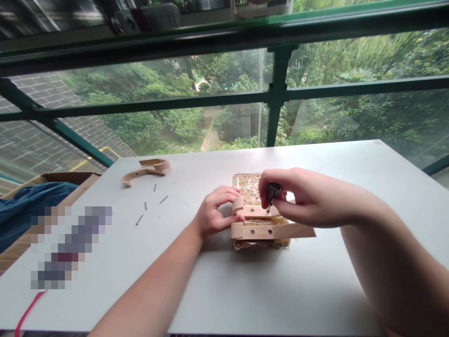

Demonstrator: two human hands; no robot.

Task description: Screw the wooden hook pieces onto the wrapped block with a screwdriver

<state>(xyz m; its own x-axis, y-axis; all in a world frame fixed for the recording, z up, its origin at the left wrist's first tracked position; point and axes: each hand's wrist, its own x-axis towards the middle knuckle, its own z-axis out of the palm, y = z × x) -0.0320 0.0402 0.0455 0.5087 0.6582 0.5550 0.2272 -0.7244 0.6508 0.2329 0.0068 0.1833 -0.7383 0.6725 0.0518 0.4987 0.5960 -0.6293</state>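
My right hand (pixel 298 196) is closed round the black handle of a short screwdriver (pixel 273 192). Its tip meets a screw in the farther wooden hook (pixel 257 212). With thumb and fingers, my left hand (pixel 219 210) grips the curled left end of that same hook. Nearer to me lies a second wooden hook (pixel 294 230), with two screw heads showing in it. Both hooks rest on a block wrapped in clear plastic (pixel 245 182). My right hand hides part of the block and the farther hook's right end.
Two loose wooden hooks (pixel 145 171) lie at the table's back left. Several screws (pixel 145 206) are scattered in front of them. A pixelated object with a red cord (pixel 30 306) is at the left. Beside the white table (pixel 210 299) stands a cardboard box (pixel 84 180) holding blue cloth.
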